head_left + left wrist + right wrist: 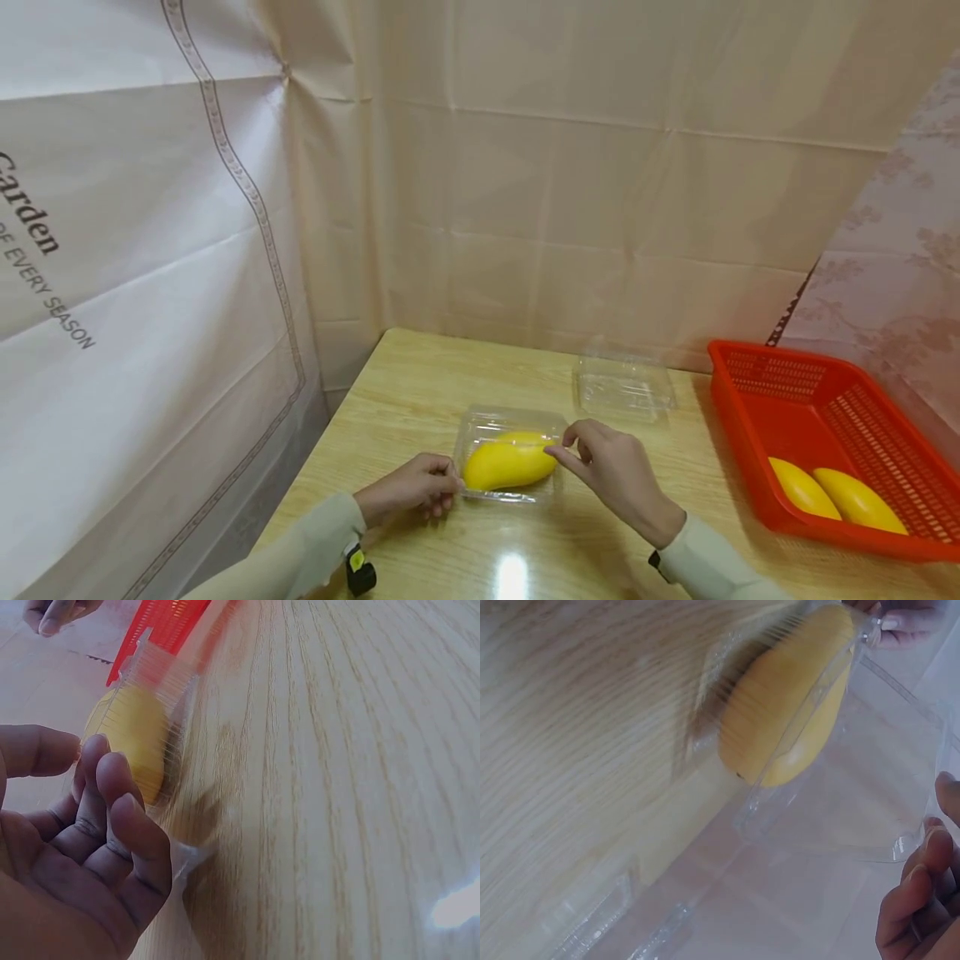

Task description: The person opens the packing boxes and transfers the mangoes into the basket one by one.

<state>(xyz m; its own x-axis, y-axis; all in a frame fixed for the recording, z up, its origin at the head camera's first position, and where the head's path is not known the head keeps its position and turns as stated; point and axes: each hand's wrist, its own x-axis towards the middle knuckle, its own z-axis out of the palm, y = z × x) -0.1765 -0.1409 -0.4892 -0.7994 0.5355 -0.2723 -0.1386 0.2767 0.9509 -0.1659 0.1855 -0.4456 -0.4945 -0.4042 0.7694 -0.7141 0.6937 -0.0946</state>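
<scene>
A yellow mango (510, 461) lies inside a clear plastic clamshell box (480, 417) on the wooden table. Thumb and index finger of my left hand (416, 485) pinch the box's front left corner, its other fingers loosely curled, as the left wrist view shows. Across the box, my right hand (611, 467) pinches the edge of the clear lid (877, 765) between thumb and fingers. The lid stands at a slant to the base in the right wrist view. Through the ribbed plastic wall the mango (139, 739) shows in the left wrist view.
Behind the box, another clear plastic container (622, 390) sits near the table's back edge. A red plastic basket (780, 417) stands at the right with two yellow mangoes (858, 500) in its near end. Cloth sheets (562, 208) hang behind and beside the table (420, 367).
</scene>
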